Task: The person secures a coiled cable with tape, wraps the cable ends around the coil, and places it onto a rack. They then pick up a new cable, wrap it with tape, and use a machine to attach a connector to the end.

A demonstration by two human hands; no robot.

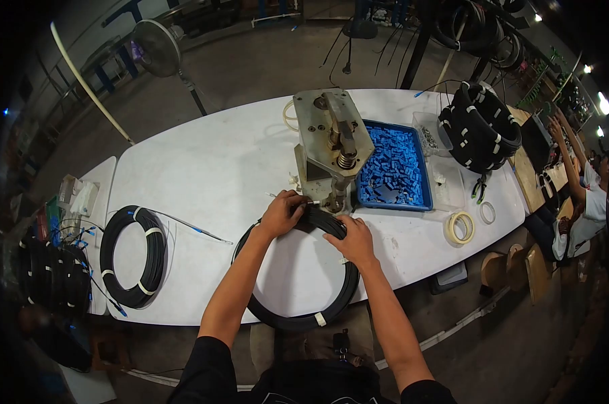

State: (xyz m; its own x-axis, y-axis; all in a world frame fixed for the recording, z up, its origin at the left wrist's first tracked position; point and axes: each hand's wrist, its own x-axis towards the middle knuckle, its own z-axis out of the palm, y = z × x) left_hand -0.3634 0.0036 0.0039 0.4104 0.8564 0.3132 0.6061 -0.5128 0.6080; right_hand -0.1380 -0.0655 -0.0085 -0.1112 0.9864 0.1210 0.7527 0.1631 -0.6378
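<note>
A metal hand press point(331, 131) stands at the middle of the white table. Just below its ram, my left hand point(283, 213) is closed with fingertips pinched at a thin cable end by the press's base. My right hand point(350, 239) is wrapped round the upper right of a black cable coil point(267, 316), whose lower part hangs at the table's front edge, bound with white tape. Right of the press is a blue tray point(393, 205) holding several small blue parts. Another taped black coil point(158, 252) lies to the left, a loose cable end beside it.
Tape rolls point(460, 228), a clear parts box point(432, 133), green-handled pliers point(480, 188) and stacked coils point(479, 128) are on the right. More coils point(52, 269) sit far left. A fan point(158, 48) stands behind the white table point(190, 155). A co-worker point(590, 202) is at far right.
</note>
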